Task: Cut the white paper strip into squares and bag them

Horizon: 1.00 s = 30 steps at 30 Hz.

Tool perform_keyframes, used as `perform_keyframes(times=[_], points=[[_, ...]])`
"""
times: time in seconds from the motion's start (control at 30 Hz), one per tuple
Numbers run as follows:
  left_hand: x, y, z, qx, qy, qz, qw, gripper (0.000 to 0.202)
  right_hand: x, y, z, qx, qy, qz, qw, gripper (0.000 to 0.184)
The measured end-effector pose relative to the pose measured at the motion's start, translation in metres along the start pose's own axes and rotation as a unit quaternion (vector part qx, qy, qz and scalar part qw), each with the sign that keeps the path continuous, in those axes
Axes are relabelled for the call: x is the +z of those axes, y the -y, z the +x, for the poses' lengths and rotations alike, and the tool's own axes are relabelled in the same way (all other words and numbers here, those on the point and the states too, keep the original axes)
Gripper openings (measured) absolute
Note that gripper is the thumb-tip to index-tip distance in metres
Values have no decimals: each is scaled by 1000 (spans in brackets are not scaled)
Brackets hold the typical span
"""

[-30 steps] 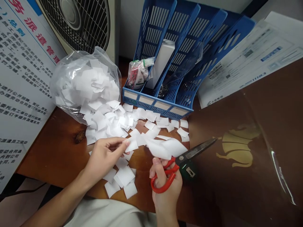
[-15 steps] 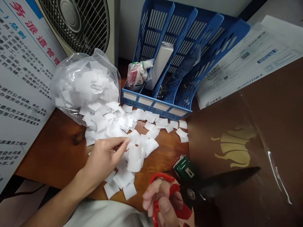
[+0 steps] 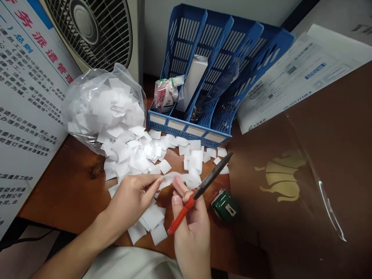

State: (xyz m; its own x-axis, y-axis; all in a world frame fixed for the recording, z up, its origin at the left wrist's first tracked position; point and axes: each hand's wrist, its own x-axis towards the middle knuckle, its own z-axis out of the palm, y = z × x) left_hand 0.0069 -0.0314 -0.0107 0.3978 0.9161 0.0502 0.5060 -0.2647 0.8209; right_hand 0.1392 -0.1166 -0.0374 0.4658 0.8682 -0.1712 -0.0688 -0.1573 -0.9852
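My left hand [image 3: 130, 197] pinches one end of a thin white paper strip [image 3: 170, 179] between thumb and fingers. The strip runs to the right, behind the fingertips of my right hand [image 3: 192, 228], which seem to touch it. Red-handled scissors [image 3: 213, 176] sit in my right hand, their dark blades together and pointing up to the right. Cut white paper pieces [image 3: 136, 151] lie in a loose heap beyond my hands, and a few more squares [image 3: 152, 217] lie beneath them. At the left, a clear plastic bag [image 3: 69, 95] full of such pieces lies with its mouth towards the heap.
A blue file rack [image 3: 188, 135] stands behind the paper, holding a white box [image 3: 192, 81] and a small bag of red items [image 3: 165, 95]. A green tape measure [image 3: 225, 205] lies right of my right hand. Brown carton [image 3: 314, 155], fan [image 3: 95, 35] and printed board [image 3: 26, 97] surround the wooden table.
My right hand has risen and turned towards my left fingertips, swinging the scissors from pointing right to pointing up-right. The paper at my left fingers now stretches sideways towards my right hand.
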Motion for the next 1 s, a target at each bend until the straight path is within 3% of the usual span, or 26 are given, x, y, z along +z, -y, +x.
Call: perform_keyframes(times=[0.2, 0.37, 0.6, 0.73, 0.87, 1.0], points=[[-13, -1, 3, -120, 67, -111, 984, 34, -11, 4, 19, -39, -38, 13, 998, 31], [-21, 2, 8, -175, 59, -161, 970, 32, -15, -5, 21, -63, -26, -5, 998, 21], [-22, 6, 4, -195, 69, -170, 964, 31, -16, -18, 24, -95, -83, -131, 983, 25], [-22, 5, 3, -189, 75, -167, 965, 29, -21, -19, 34, -121, -125, -190, 966, 19], [-31, 5, 4, -171, 72, -176, 967, 28, -35, -20, 45, -101, -137, -173, 970, 15], [-46, 10, 6, -148, 62, -200, 967, 31, -49, -14, 53, -101, -143, -117, 977, 24]])
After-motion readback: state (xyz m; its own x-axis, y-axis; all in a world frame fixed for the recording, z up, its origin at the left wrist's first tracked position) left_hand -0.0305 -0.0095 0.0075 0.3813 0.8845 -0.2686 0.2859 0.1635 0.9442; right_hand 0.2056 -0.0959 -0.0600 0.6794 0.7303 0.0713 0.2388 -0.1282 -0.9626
